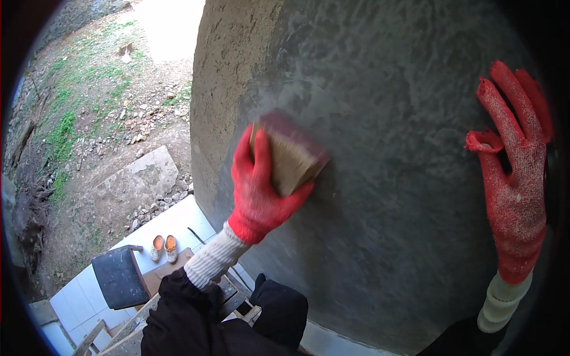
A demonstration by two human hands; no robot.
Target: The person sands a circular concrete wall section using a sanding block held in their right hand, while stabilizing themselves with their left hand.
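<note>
Two red-gloved hands are up on the wall, and each has its own job. The left hand [256,184] is clenched around a wooden-backed brush [291,155], thumb on one side and fingers wrapped over the other, so the block sits square in the palm and its flat face is pressed against the grey plaster [380,196]; that full-fisted grip looks chosen to keep steady pressure across the whole face. The brush is blurred at its upper edge, so it seems to be in motion. Far out to its right, the right hand [513,178] holds nothing: fingers spread and pointing up, palm laid flat on the same wet-looking coat, which reads as a brace to steady the body while leaning in. Beyond the brush to the left, the grey coat ends and a bare, sandy strip of wall [228,71] runs up the corner, uncoated. Below the left hand, past the white knit cuff and dark sleeve, a dark stool [119,276] and a pair of orange slippers [164,246] sit on pale tiles, well apart from the work, with stony ground [113,118] farther off.
</note>
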